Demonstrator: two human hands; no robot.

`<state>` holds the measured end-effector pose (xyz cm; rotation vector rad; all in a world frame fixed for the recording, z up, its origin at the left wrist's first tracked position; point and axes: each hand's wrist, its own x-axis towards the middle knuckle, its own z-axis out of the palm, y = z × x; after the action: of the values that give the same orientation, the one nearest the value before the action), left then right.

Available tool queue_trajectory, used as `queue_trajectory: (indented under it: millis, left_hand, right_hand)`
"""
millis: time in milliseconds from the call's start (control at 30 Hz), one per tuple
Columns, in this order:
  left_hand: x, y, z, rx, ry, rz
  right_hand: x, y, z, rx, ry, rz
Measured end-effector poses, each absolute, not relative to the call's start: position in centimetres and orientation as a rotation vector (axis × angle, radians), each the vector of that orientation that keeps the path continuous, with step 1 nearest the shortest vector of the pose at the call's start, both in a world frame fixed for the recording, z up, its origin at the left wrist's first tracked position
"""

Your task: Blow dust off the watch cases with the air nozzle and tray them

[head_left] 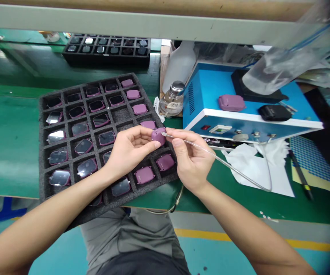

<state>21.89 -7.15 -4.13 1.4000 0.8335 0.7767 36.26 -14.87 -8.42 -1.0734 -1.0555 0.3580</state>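
Left hand (130,147): palm turned inward, forearm reaching in from 7 o'clock, thumb and fingers pinching a purple case (158,136) by its side.
Right hand (193,156): forearm up from 5 o'clock, fingers curled, gripping a thin tube (225,163) near its tip, which met the purple case.
Purple case: at the centre, held up over the right edge of the foam tray.
Foam tray (43,152): at 9 o'clock from the hands, slightly turned, its compartments holding dark-faced pieces (83,146) with purple rims; purple shells (144,175) lay down its right side.
Black tray (107,60): at 11 o'clock, farther back, with rows of dark, glossy pieces.
Glass jar (171,105): just past 12 o'clock, silver-lidded, with clear liquid inside; a white bottle (180,65) stood behind it.
Blue box (219,82): at 2 o'clock, bearing another purple shell, a black shell (275,112) and a clear cylinder (276,70) on a black base.
Bench (7,152): green-topped, with crumpled white paper (251,164) and a dark pen (301,175) towards 4 o'clock.
Floor (58,244): turquoise, crossed by a yellow stripe (202,234).
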Motion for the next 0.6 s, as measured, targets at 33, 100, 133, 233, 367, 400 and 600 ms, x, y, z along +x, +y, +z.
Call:
queue_trajectory:
  millis: [33, 100, 133, 233, 367, 400, 600]
  left_hand:
    - [21.87, -7.15, -4.14, 1.404, 0.837, 0.776]
    - [21.85, -7.14, -4.17, 1.411, 0.837, 0.779]
    - [21.85, -7.13, -4.18, 1.414, 0.835, 0.783]
    - [21.88, -7.13, -4.09, 1.419, 0.831, 0.791]
    - [21.93, -7.11, -3.85, 1.415, 0.833, 0.797]
    - [21.93, -7.09, -3.82, 1.414, 0.836, 0.800]
    - [21.90, -6.93, -3.82, 1.407, 0.863, 0.809]
  right_hand:
    - [36.26, -14.88, -8.40, -1.073, -1.059, 0.362]
    - [36.28, -14.90, -8.38, -1.068, -1.066, 0.373]
    - [36.30, -14.91, -8.37, -1.064, -1.067, 0.380]
    - [36.33, -14.86, -8.37, -1.034, -1.064, 0.393]
    - [36.38, -14.70, -8.28, -1.020, -1.071, 0.393]
    - [36.38, -14.65, -8.25, -1.029, -1.075, 0.391]
    - [36.44, -14.37, -8.19, -0.983, -1.077, 0.391]
